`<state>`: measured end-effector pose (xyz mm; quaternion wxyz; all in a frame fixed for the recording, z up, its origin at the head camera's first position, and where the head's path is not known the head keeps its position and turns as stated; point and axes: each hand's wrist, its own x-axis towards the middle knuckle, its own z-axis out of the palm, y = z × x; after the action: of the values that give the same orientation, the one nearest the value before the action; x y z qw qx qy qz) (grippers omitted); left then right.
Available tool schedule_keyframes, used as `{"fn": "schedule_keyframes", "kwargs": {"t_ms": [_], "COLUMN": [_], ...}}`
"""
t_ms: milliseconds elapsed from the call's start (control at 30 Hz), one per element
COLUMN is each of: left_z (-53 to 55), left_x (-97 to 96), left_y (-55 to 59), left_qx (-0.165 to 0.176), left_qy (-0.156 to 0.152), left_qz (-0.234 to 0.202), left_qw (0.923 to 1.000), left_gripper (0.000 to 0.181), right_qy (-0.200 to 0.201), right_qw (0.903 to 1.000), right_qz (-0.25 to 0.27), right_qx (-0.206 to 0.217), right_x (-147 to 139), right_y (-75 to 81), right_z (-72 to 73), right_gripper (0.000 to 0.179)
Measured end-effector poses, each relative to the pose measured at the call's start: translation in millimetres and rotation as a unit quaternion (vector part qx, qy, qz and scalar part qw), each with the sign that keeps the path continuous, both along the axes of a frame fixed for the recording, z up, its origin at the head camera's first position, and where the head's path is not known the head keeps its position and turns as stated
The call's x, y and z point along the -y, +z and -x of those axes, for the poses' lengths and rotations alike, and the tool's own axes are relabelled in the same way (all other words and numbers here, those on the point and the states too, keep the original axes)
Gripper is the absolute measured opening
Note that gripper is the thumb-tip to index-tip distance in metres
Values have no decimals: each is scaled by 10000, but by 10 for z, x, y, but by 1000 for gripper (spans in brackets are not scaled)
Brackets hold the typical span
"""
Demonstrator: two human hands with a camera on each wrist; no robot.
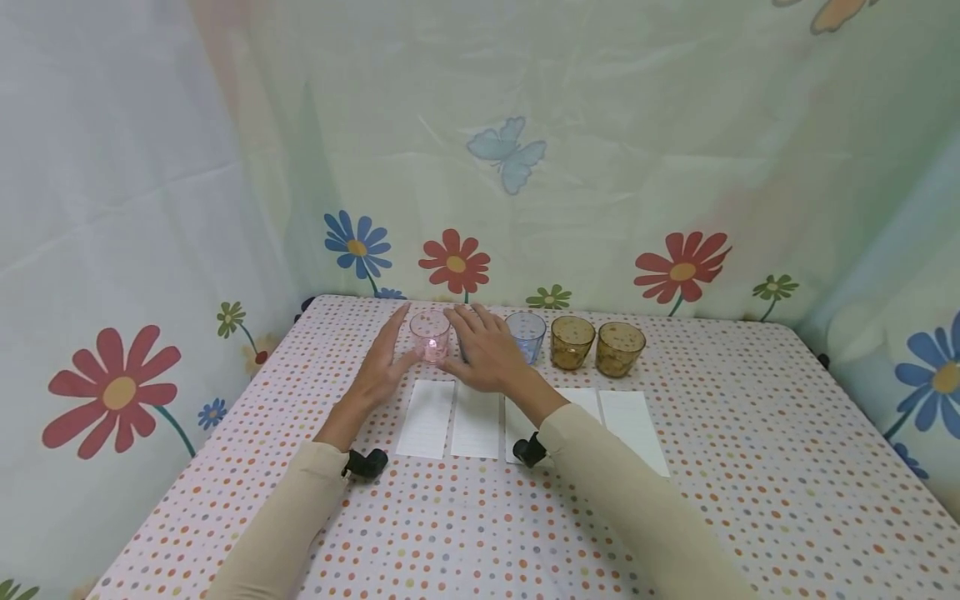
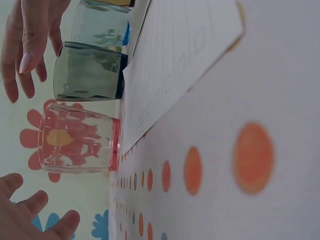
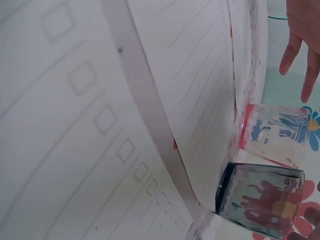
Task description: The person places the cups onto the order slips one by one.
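In the head view my left hand (image 1: 378, 367) is held just left of a clear pink glass (image 1: 431, 337), its thumb and fingers spread. My right hand (image 1: 487, 350) reaches over a dark grey-green glass (image 2: 89, 72), mostly hiding it in the head view. Its fingers extend toward the pink glass, and in the left wrist view they show above the rims with nothing held. Right of that hand stand a pale blue glass (image 1: 527, 335) and two amber glasses, one inner (image 1: 572, 343) and one at the row's end (image 1: 620, 350).
Several white paper sheets with printed lines and small boxes lie in front of the glasses, including the leftmost sheet (image 1: 425, 419) and the rightmost sheet (image 1: 634, 429). A dotted cloth (image 1: 435, 525) covers the table. Behind it hangs a flowered curtain (image 1: 600, 192).
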<state>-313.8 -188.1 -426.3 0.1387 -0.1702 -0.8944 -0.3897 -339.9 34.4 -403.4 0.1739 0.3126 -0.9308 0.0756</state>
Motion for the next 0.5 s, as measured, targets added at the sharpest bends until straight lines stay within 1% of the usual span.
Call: {"fn": "schedule_keyframes", "kwargs": {"t_ms": [100, 233, 500], "left_z": [15, 49, 60], "left_x": [18, 26, 5], "left_y": [-4, -22, -21], "left_qx": [27, 127, 535], "left_qy": [49, 15, -117], "left_qz": [-43, -152, -656], "left_qw": [10000, 9998, 9963], "left_gripper": [78, 78, 79], "right_qy": [-39, -97, -336], "right_qw": [10000, 9999, 9992], "right_qz": [-54, -51, -141], "right_qx": [33, 100, 176], "right_x": [43, 96, 172], "right_y": [-10, -15, 22], "right_z": [31, 50, 97], "right_gripper": [84, 85, 87]}}
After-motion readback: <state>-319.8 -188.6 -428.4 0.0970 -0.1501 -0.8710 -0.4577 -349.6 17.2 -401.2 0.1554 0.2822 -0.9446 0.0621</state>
